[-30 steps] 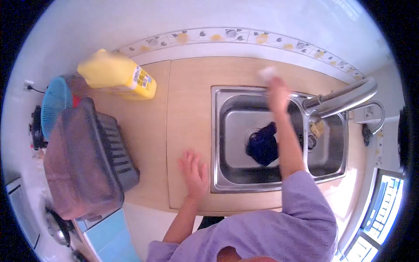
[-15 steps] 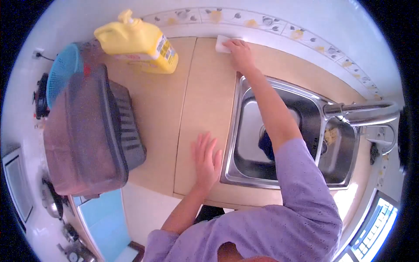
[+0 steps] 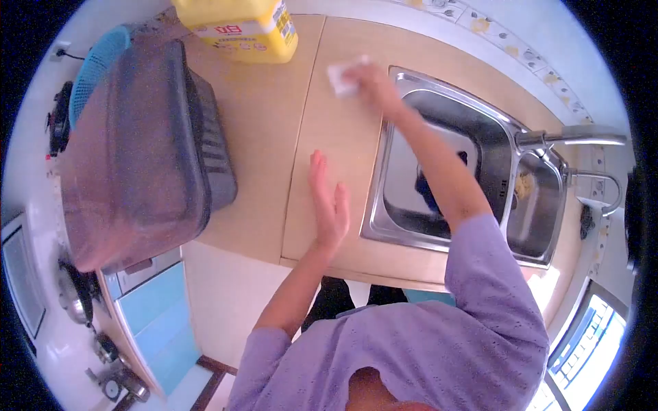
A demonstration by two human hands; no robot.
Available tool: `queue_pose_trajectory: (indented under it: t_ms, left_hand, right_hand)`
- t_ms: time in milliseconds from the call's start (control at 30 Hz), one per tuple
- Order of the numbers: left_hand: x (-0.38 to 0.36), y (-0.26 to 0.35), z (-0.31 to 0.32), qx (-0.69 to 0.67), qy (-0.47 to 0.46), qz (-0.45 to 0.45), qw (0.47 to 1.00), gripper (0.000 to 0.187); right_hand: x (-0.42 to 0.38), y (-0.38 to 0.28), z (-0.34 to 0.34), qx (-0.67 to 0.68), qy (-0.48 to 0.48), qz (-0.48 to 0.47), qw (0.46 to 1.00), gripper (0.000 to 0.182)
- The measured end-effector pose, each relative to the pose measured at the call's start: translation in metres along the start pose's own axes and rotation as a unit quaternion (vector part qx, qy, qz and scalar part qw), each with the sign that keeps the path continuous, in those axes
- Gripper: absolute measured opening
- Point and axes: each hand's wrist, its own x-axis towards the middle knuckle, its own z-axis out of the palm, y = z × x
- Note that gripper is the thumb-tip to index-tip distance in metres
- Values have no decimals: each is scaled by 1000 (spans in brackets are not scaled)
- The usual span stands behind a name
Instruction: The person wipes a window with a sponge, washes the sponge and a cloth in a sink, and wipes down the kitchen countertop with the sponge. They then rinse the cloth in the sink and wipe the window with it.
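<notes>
My right hand is closed on a white rectangular sponge, over the wooden-look countertop beside the sink's far left corner. Motion blurs the hand and the sponge slightly. Nearer to me, my left hand is open and holds nothing, its fingers stretched forward and its thumb apart, over the counter left of the sink. The steel double sink lies under my right forearm, which hides part of its larger basin. A dark item rests in that basin.
At the left stands a large grey plastic bin, with a blue basket behind it. A yellow jug is at the back. The faucet reaches over the small basin, where a yellowish item lies.
My right hand has drawn the sponge back toward me along the counter, from near the wall. My left hand has turned more onto its edge. The whole view has shifted.
</notes>
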Motion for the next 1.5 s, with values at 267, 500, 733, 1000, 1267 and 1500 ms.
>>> queue_pose_trajectory:
  t_ms: [267,500,733,1000,1267,1500]
  left_hand:
    - [-43,-13,-67,-237,46,-55,969,53]
    - [-55,41,-103,-102,52,-55,992,46]
    - [-59,55,-106,-72,22,-115,991,43]
    - [-46,72,-50,-84,-84,-123,985,35]
    - [-41,93,-16,-90,-127,-129,979,34]
    - [-51,83,-34,-67,-71,-191,977,32]
  right_hand:
    - [-44,-58,-8,19,-61,94,994,34]
    - [-96,-184,21,34,-102,41,993,33]
    - [-180,-272,-37,-70,-126,124,982,27]
    - [-301,-182,-212,-126,44,520,844,19]
    - [-235,-81,-228,629,174,511,559,41]
    - [-236,58,-94,-211,15,439,873,34]
